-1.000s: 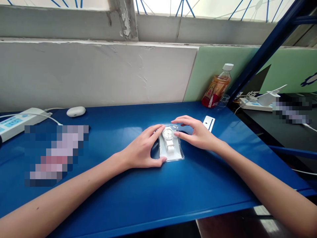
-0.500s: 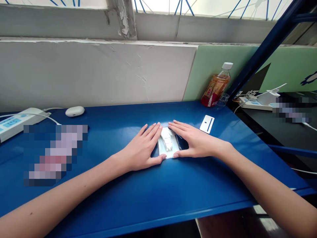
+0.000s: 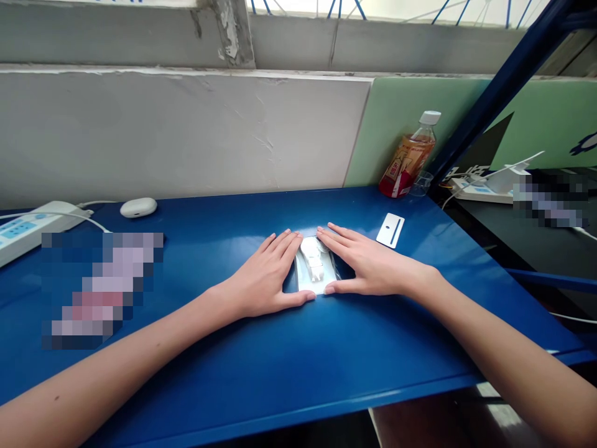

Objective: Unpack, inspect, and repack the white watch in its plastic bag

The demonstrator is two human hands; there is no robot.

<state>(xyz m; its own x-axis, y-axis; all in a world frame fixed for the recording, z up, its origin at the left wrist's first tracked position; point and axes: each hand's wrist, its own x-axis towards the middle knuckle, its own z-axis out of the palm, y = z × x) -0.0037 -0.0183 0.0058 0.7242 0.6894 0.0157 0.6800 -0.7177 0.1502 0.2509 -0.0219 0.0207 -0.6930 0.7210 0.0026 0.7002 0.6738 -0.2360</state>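
On the blue desk [image 3: 280,367] lies a small clear, flat packet [image 3: 304,277] with a white item [image 3: 313,261] inside, whose kind I cannot make out. My left hand [image 3: 270,277] rests flat along the packet's left side, fingers stretched out and the thumb at its near edge. Mirroring it, my right hand [image 3: 361,261] lies along the right side with its fingers extended and its thumb tip at the near right corner. Both hands are open, framing the packet, and the fingers cover parts of its side edges.
A white card [image 3: 390,230] lies right of my right hand. Behind it, a drink bottle [image 3: 408,162] leans by the blue post [image 3: 494,93]. At left are a white earbud case [image 3: 138,207], a power strip [image 3: 41,221] with a cable, and a pixelated object [image 3: 105,286].
The view has shifted very slightly. My left thumb has slid a little toward the right along the packet's near edge; otherwise both hands keep their places.
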